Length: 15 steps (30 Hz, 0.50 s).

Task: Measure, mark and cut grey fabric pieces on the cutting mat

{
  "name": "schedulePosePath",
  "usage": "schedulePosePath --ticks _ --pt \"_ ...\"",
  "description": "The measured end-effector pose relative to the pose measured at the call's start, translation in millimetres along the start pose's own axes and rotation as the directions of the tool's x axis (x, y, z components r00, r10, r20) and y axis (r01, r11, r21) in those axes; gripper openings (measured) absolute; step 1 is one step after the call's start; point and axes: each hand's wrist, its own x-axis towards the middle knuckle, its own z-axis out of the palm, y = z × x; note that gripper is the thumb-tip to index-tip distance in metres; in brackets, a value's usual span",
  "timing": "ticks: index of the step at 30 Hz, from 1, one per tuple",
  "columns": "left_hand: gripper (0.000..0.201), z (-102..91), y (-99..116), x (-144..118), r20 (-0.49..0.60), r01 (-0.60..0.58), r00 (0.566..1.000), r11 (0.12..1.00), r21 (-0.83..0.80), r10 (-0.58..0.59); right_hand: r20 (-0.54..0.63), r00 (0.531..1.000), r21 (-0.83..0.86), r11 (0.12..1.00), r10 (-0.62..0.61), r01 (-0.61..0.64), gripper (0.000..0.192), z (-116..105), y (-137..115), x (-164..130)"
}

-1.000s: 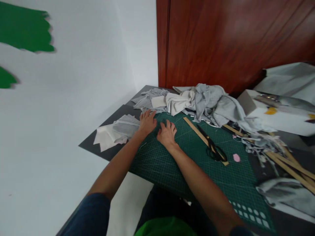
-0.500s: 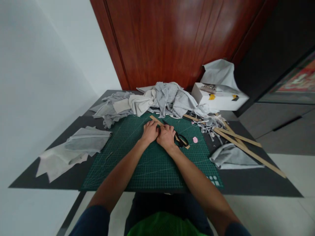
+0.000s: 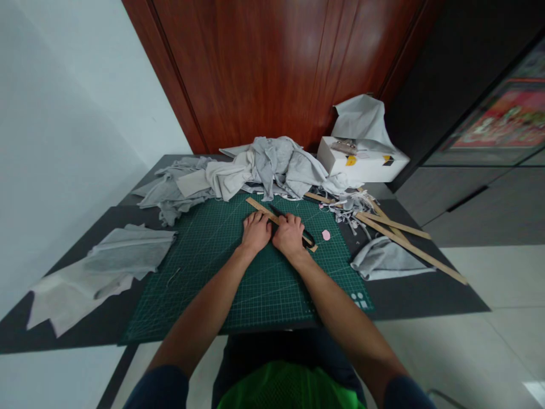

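At the far left, grey and white cloth pieces lie partly over the left edge of the green cutting mat, well apart from both hands. Next comes the left hand, palm down with its fingers bent forward; its fingertips are at the near edge of the wooden ruler, and whether they grip or merely rest cannot be told. The ruler's long axis slants from far left to near right, passing just ahead of the left fingers and under the right hand. The black scissors lie on much the same slant, tips pointing far left between the two hands, handle loops showing just right of the right hand. That hand is the nearer one, covering their middle; its fingers are curled, though their grip is hidden. Just beyond the loops sits a pink scrap, then wooden strips.
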Motion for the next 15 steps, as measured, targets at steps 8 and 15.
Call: schedulePosePath --ticks 8,15 --pt "0.029 -3.5 22 3 -0.011 -0.072 0.997 0.996 -0.054 0.071 0.014 1.000 -0.019 1.000 0.021 -0.021 0.037 -18 10 -8" --pt "0.029 -8.3 77 9 0.014 -0.213 0.976 0.971 -0.108 0.216 -0.056 0.995 -0.062 0.994 0.082 -0.086 0.034 -50 55 -28"
